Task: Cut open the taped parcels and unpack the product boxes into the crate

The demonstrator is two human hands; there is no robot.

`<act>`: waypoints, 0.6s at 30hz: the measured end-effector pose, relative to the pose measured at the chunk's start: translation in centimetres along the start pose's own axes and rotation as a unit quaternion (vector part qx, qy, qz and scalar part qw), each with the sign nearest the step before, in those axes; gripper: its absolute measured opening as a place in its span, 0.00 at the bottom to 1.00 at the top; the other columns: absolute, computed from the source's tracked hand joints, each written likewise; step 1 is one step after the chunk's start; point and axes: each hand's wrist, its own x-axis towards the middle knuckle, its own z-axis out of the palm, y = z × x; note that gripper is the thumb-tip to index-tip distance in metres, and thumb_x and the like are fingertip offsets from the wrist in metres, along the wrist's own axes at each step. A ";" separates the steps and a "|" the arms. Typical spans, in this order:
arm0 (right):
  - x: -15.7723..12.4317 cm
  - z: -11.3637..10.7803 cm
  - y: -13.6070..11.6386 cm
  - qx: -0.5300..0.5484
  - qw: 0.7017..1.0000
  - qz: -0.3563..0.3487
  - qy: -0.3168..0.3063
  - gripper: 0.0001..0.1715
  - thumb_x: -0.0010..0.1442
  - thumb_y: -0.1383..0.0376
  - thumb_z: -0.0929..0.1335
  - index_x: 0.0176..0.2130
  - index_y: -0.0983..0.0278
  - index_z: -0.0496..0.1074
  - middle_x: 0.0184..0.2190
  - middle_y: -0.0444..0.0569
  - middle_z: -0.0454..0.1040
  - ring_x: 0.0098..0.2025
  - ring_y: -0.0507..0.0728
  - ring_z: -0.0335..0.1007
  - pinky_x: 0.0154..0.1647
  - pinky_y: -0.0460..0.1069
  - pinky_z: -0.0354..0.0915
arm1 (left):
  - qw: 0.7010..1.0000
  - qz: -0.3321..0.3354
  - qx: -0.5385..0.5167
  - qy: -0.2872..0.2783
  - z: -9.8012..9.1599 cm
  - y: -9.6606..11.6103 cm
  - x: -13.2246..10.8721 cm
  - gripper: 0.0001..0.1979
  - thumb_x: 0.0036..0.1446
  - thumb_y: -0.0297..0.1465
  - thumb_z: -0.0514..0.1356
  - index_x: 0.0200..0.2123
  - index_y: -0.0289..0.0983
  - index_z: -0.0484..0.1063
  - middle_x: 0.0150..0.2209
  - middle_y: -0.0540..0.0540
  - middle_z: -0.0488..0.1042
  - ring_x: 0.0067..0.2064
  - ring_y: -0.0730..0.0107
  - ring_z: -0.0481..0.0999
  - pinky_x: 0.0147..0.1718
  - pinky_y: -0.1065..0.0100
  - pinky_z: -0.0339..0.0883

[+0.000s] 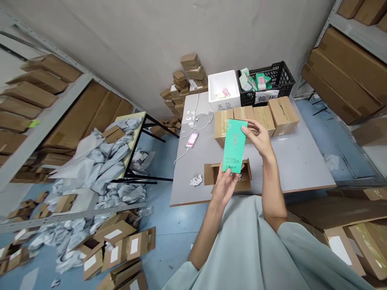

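A flat green box (235,147) with "NICE" printed on it is held up over the table, its broad face toward me. My left hand (224,184) grips its bottom end, thumb on the front. At the upper right edge, my right hand (259,138) holds it with the thumb on the front and fingers behind. Below it, an open cardboard box (208,174) stands at the table's near edge, its flaps spread; most of its inside is hidden by the green box and my left hand.
Several taped cardboard boxes (283,115) line the table (305,161). Behind them are a white foam box (225,86) and a black crate (279,78) with green boxes. Crumpled paper (196,180) and a white cable (181,155) lie left. Bags (110,161) cover a side table.
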 end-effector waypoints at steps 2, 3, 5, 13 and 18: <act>-0.2 0.1 0.0 -0.011 1.000 -0.003 0.000 0.39 0.59 0.35 0.81 0.57 0.57 0.83 0.56 0.54 0.85 0.58 0.64 0.85 0.59 0.59 0.83 | 1.000 0.005 0.018 0.009 0.0 -0.2 0.0 0.41 0.60 0.34 0.81 0.73 0.48 0.71 0.66 0.41 0.83 0.65 0.49 0.86 0.49 0.69 0.82; -0.2 0.2 0.0 -0.014 1.000 -0.003 -0.002 0.40 0.59 0.35 0.81 0.57 0.57 0.83 0.57 0.54 0.85 0.57 0.64 0.85 0.58 0.58 0.83 | 1.000 0.003 0.021 0.010 -0.2 -0.2 0.0 0.41 0.60 0.34 0.81 0.73 0.47 0.71 0.66 0.40 0.83 0.66 0.48 0.86 0.50 0.69 0.82; -0.4 0.3 -0.1 -0.016 1.000 -0.001 -0.007 0.40 0.60 0.34 0.81 0.58 0.56 0.83 0.58 0.54 0.84 0.54 0.62 0.86 0.58 0.57 0.83 | 1.000 -0.013 0.010 0.003 -0.6 -0.1 0.1 0.41 0.59 0.34 0.82 0.72 0.45 0.72 0.65 0.39 0.83 0.67 0.46 0.85 0.50 0.69 0.83; -1.0 -0.1 -0.9 0.043 0.998 0.023 -0.038 0.38 0.62 0.36 0.81 0.60 0.54 0.82 0.57 0.50 0.85 0.58 0.61 0.83 0.60 0.56 0.81 | 0.986 -0.147 -0.071 -0.024 -2.8 0.2 0.2 0.35 0.61 0.48 0.77 0.66 0.40 0.79 0.59 0.37 0.87 0.68 0.39 0.83 0.38 0.73 0.84; -0.8 -0.5 -1.4 0.030 0.998 0.022 -0.056 0.35 0.62 0.37 0.81 0.58 0.54 0.81 0.55 0.50 0.85 0.55 0.61 0.83 0.57 0.55 0.81 | 0.982 -0.169 -0.074 -0.034 -2.9 0.8 0.4 0.30 0.72 0.48 0.68 0.68 0.35 0.77 0.57 0.33 0.88 0.62 0.45 0.88 0.43 0.71 0.86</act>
